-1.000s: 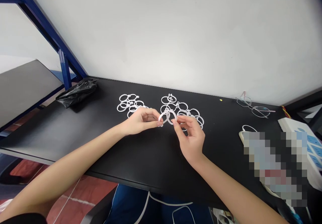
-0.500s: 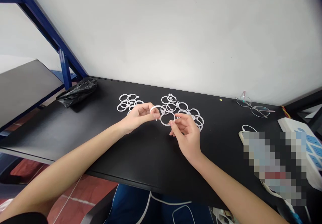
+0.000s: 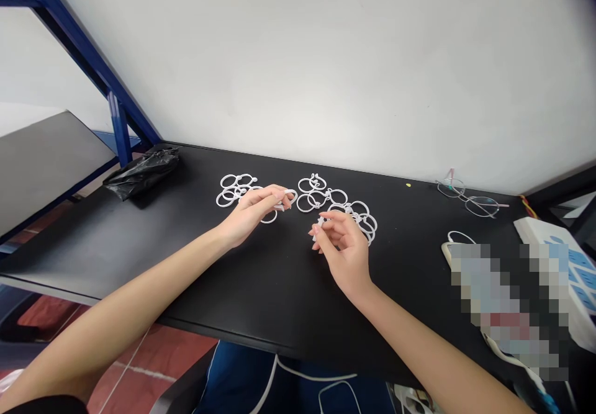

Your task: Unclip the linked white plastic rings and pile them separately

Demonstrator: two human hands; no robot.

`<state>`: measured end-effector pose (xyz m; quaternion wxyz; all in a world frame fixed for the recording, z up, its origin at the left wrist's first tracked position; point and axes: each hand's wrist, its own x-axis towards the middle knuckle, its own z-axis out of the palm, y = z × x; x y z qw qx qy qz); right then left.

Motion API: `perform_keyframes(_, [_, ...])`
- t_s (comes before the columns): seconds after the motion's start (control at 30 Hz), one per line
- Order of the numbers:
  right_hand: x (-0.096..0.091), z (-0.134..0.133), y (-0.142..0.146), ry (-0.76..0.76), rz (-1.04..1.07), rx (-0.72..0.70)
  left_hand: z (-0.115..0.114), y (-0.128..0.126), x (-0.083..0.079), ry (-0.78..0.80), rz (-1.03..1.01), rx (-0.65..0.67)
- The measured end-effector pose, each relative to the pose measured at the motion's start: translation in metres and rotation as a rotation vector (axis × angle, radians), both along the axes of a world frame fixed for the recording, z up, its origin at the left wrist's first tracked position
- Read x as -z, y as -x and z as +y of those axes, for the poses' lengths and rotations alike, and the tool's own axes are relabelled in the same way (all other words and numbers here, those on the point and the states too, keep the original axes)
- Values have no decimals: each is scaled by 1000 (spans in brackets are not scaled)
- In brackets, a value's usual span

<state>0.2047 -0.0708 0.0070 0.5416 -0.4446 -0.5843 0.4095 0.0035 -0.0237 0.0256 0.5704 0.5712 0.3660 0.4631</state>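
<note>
Now parted: left of the right-hand heap my left fingers pinch a ring, my right fingers a white piece, each probably free

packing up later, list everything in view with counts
table: one, black, centre
ring clusters: two, white, table centre
ring: one, white, in left hand
small piece: one, white, in right hand
bag: one, black, back left
eyeglasses: one pair, silvery, back right
power strip: one, white and blue, right
pixelated item: one, colour obscured, right
speck: one, yellow, back right
wall: one, white, behind
frame: one, blue, upper left
other tabletop: one, grey, left
floor tiles: several, red, below
cabling: uncounted, white, below
trousers: one pair, blue, below
left hand: one, bare, centre
right hand: one, bare, centre
</note>
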Motion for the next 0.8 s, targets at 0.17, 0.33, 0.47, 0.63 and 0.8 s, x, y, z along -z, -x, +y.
perform_keyframes(0.17, [0,-1,0,-10,-16,3,-1,0,2,47,-41,34])
perform_keyframes(0.33, [0,-3,1,-31,-10,-22,-1,0,5,88,-123,82])
perform_keyframes(0.47, [3,-2,1,-34,-17,-52,1,0,6,106,-172,88])
perform_keyframes(0.63, [8,-2,1,-52,-47,-90,2,0,4,148,-235,42])
perform_keyframes(0.8, [6,-3,1,-32,-80,-119,3,0,4,173,-229,49])
